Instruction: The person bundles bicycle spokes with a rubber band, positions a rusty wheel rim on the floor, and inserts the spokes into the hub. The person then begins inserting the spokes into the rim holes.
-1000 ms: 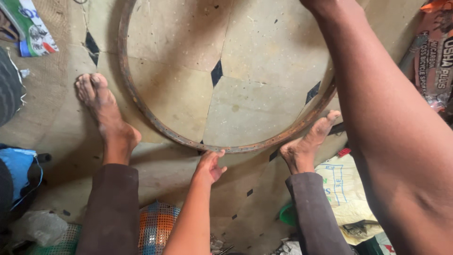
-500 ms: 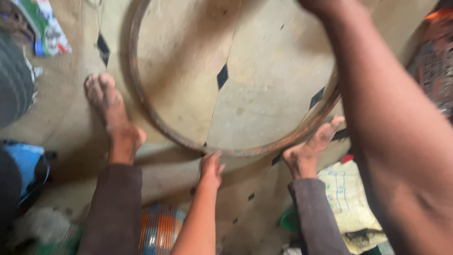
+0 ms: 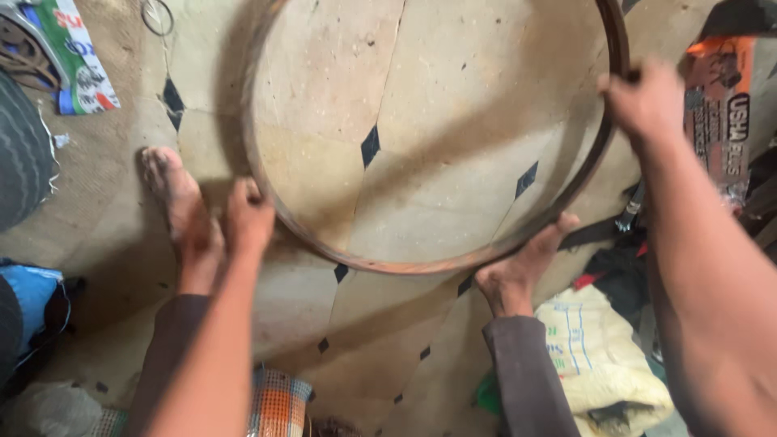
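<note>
A large rusty metal ring, like a bare wheel rim, lies over the tiled floor between my two bare feet. My left hand grips its lower left edge, beside my left foot. My right hand is closed on the ring's upper right edge. My right foot presses against the ring's lower right part. The ring's top runs out of view.
Printed packets and a dark ribbed object lie at the left, with a small wire loop above. A blue item sits lower left. A yellowish sack and an orange printed box are at the right.
My left hand has moved from the ring's bottom edge up to its lower left edge. My right hand has come down the right side. The view has shifted right.
</note>
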